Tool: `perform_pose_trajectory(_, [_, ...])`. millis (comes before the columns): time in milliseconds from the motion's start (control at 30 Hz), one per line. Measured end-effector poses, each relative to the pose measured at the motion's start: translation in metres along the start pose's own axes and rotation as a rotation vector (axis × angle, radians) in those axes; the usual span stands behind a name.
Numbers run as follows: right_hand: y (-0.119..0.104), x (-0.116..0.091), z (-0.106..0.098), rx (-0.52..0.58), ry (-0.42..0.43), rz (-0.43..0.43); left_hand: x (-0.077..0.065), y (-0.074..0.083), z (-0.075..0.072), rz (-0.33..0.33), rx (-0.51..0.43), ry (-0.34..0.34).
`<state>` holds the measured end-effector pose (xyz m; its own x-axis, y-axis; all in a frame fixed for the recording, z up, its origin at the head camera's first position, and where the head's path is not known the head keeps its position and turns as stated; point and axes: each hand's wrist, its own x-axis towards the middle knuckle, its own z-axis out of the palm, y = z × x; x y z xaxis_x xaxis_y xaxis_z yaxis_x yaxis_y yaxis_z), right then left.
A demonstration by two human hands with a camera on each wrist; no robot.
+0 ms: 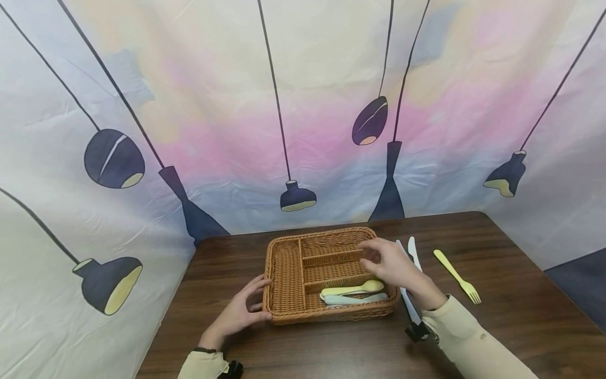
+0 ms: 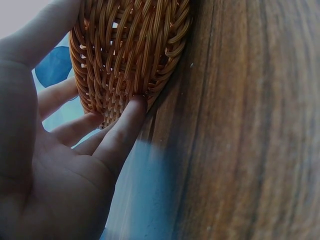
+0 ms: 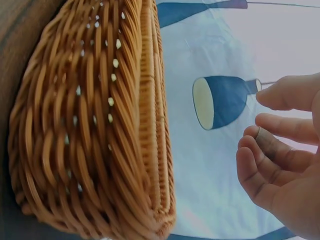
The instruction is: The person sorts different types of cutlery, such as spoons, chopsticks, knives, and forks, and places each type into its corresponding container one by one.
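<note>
A brown wicker basket [image 1: 331, 314] with dividers stands on the table. My left hand [image 1: 241, 310] touches its left end with fingers spread and fairly straight. In the left wrist view, fingertips [image 2: 135, 102] rest against the woven wall [image 2: 130, 50]. Over the basket's right side hovers my right hand [image 1: 395, 266], its fingers loosely bent with nothing between them; in the right wrist view the hand [image 3: 280, 150] is apart from the basket [image 3: 75, 125]. The front compartment holds a yellow spoon [image 1: 371, 286] and pale green cutlery [image 1: 345, 300].
Right of the basket lie a whitish knife [image 1: 413, 250] and another pale piece of cutlery [image 1: 410, 305], partly hidden under the right wrist. Farther right is a yellow fork [image 1: 456, 275]. A printed cloth [image 1: 326, 147] with lamp pictures hangs behind the wooden table [image 1: 303, 347].
</note>
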<state>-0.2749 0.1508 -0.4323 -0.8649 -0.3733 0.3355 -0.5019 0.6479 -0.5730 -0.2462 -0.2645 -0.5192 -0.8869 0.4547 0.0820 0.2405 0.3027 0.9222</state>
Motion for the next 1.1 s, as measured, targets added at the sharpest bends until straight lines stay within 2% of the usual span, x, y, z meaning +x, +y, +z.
perform_pose_trajectory(200, [0.009,-0.001,-0.011,0.003,0.032,0.021,0.0,0.0,0.0,-0.001,-0.002,0.001])
perform_pose_trajectory(633, [0.032,-0.005,-0.033,-0.066,0.147,0.131,0.0,0.001,0.0,-0.002,-0.01,-0.004])
perform_pose_trajectory(833, [0.044,-0.009,-0.041,-0.061,0.156,0.185,0.0,0.001,0.0,-0.007,-0.005,-0.002])
perform_pose_trajectory(1100, [0.064,-0.011,-0.048,-0.115,0.171,0.237,0.0,-0.001,0.0,-0.01,-0.015,-0.001])
